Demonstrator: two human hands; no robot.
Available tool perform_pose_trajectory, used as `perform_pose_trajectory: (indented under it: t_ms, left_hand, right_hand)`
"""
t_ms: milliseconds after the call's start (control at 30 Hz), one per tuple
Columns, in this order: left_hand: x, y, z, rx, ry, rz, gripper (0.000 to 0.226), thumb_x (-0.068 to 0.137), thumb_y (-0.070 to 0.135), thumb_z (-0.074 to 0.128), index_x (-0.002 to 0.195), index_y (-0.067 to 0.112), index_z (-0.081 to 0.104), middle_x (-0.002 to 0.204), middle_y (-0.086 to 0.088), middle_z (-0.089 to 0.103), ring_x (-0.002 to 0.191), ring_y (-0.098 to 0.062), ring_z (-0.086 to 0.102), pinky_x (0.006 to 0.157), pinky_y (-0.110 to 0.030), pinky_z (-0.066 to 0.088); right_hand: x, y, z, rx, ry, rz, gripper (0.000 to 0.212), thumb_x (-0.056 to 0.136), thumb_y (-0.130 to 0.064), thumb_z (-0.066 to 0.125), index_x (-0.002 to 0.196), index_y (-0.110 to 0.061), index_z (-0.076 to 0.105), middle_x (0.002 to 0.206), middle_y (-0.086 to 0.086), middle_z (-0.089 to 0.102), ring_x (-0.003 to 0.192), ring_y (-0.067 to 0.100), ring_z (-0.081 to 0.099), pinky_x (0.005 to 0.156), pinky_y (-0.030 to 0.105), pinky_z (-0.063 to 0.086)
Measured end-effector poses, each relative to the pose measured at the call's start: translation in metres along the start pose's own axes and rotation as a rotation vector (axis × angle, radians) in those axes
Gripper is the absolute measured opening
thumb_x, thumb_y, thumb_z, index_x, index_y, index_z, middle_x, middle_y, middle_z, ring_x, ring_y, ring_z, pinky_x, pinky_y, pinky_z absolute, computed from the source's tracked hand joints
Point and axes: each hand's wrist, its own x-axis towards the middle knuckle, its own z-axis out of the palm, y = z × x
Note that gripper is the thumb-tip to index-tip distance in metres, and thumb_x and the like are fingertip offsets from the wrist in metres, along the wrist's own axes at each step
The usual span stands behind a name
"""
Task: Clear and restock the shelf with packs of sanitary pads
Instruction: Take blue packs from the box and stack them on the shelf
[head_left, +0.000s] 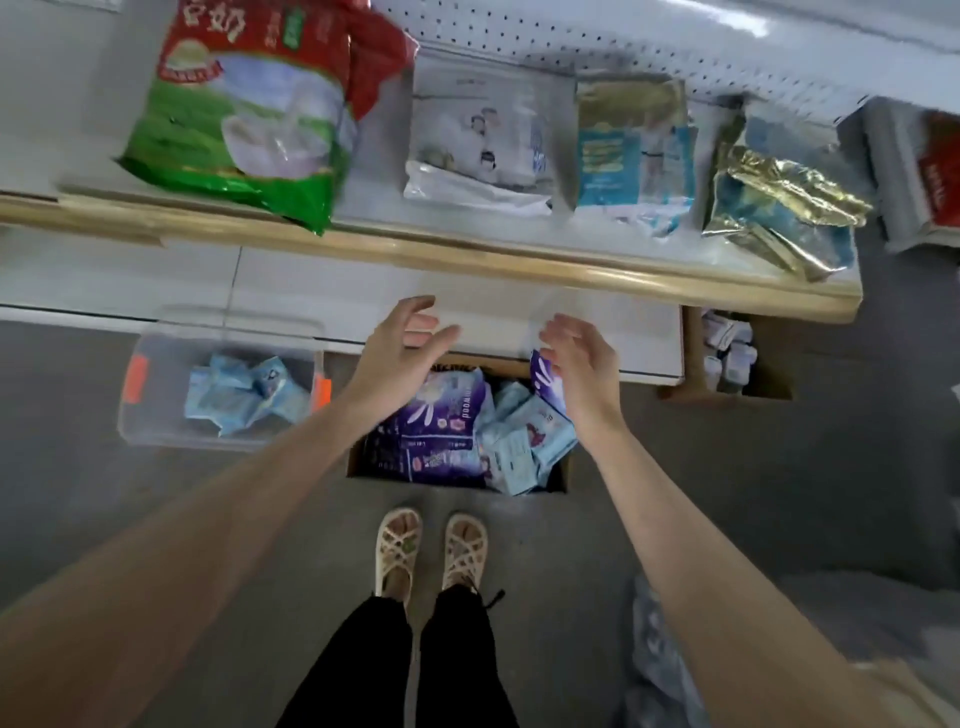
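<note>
A cardboard box (560, 480) on the floor holds several purple pad packs (436, 421) and light blue pad packs (524, 441). My left hand (400, 348) hovers above the box's far left corner with loose, spread fingers and holds nothing. My right hand (584, 364) hovers over the far right corner, palm facing left, fingers relaxed, empty. A purple pack (545, 379) shows just behind its fingers. The white lower shelf (493, 317) runs bare behind both hands.
A clear plastic bin (156, 410) with light blue packs (244, 389) sits at the left. The upper shelf (467, 254) carries a large red-green bag (244, 104), white, blue and gold packs. A second cardboard box (769, 364) stands right. My feet (431, 551) are near the box.
</note>
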Motion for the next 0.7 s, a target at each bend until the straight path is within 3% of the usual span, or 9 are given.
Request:
perform_pose_trajectory:
  t_ms: [133,233,300,500,533,600,700]
  left_hand:
    - [0.007,-0.044,0.026,-0.014,-0.032,-0.112,0.052,0.093,0.031,0.062,0.138,0.013,0.045,0.118,0.002,0.059,0.109,-0.012,0.058,0.071,-0.001,0.04]
    - [0.019,-0.097,0.06,-0.006,-0.043,-0.234,0.048,0.092,0.032,0.064,0.133,0.013,0.048,0.117,0.0,0.061,0.109,-0.013,0.059,0.077,-0.006,0.04]
    - [0.017,-0.123,0.075,-0.007,-0.022,-0.311,0.043,0.091,0.032,0.065,0.128,0.014,0.051,0.115,0.0,0.063,0.107,-0.015,0.061,0.083,-0.014,0.044]
    - [0.031,-0.213,0.143,-0.034,0.014,-0.5,0.053,0.089,0.033,0.067,0.135,0.016,0.049,0.111,0.001,0.063,0.101,-0.017,0.063,0.096,-0.034,0.049]
    - [0.033,-0.226,0.154,-0.034,0.004,-0.518,0.053,0.089,0.033,0.067,0.136,0.017,0.048,0.113,0.0,0.063,0.102,-0.016,0.063,0.093,-0.029,0.05]
    - [0.037,-0.253,0.175,-0.033,-0.018,-0.561,0.051,0.09,0.033,0.066,0.135,0.017,0.048,0.114,-0.002,0.064,0.093,-0.012,0.065,0.071,-0.013,0.05]
    - [0.047,-0.302,0.207,-0.014,-0.004,-0.627,0.037,0.091,0.03,0.065,0.123,0.018,0.052,0.101,0.002,0.066,0.073,-0.002,0.058,0.054,-0.007,0.043]
  right_hand:
    - [0.016,0.046,-0.002,-0.007,0.012,0.134,0.033,0.095,-0.021,0.062,0.125,-0.006,0.061,0.117,0.008,0.068,0.111,0.021,0.064,0.095,0.028,0.05]
    - [0.037,0.106,-0.007,-0.051,0.022,0.247,0.027,0.095,-0.024,0.063,0.117,-0.009,0.064,0.105,0.005,0.069,0.107,0.025,0.065,0.094,0.035,0.049]
    - [0.04,0.134,-0.012,-0.058,0.01,0.291,0.027,0.095,-0.026,0.063,0.117,-0.011,0.063,0.103,0.003,0.068,0.105,0.024,0.065,0.094,0.036,0.049]
    - [0.07,0.239,-0.036,-0.131,-0.032,0.45,0.032,0.092,-0.04,0.064,0.116,-0.02,0.063,0.117,0.003,0.067,0.112,0.018,0.063,0.099,0.035,0.049]
    - [0.072,0.256,-0.039,-0.144,-0.034,0.465,0.033,0.093,-0.041,0.063,0.119,-0.02,0.063,0.118,0.002,0.067,0.112,0.018,0.062,0.099,0.035,0.049]
    - [0.077,0.292,-0.045,-0.157,-0.047,0.508,0.039,0.092,-0.041,0.063,0.124,-0.018,0.062,0.119,0.002,0.066,0.113,0.018,0.062,0.101,0.037,0.048]
    - [0.089,0.349,-0.047,-0.182,-0.073,0.577,0.045,0.092,-0.041,0.064,0.128,-0.015,0.059,0.119,0.002,0.066,0.112,0.016,0.062,0.101,0.036,0.048]
